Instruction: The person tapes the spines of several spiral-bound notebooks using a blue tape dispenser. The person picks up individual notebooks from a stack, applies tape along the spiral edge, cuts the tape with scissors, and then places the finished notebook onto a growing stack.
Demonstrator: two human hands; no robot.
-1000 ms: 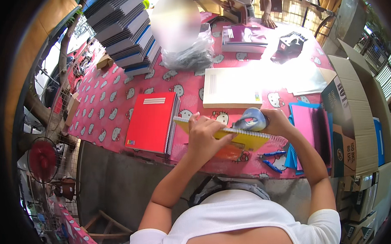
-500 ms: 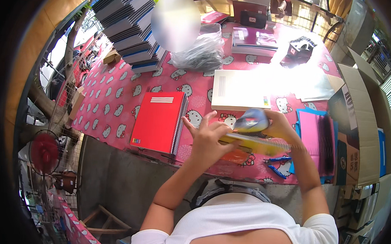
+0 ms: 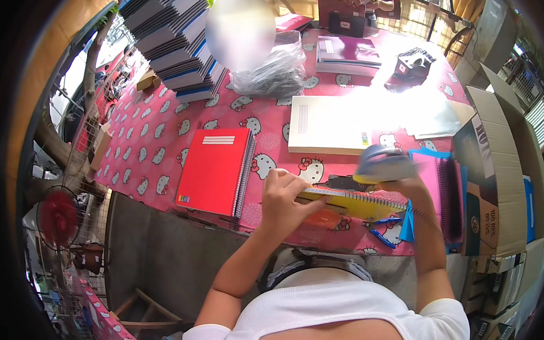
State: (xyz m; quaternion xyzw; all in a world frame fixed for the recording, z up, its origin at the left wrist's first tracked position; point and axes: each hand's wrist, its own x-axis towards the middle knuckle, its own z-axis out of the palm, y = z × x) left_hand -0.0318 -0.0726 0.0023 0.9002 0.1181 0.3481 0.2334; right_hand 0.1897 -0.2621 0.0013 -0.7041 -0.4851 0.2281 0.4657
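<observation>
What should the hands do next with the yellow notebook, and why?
Maybe the right hand could set down the blurry blue thing. The left hand steadies the yellow notebook, and a thin coil sticks out past its right end, so a free hand might tidy that.

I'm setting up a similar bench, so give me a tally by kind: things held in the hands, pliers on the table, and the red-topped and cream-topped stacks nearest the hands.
Yellow notebook, in the left hand: 1
Blurred blue item, in the right hand: 1
Pliers: 1
Red-topped stack: 1
Cream-topped stack: 1
Total: 5
</observation>
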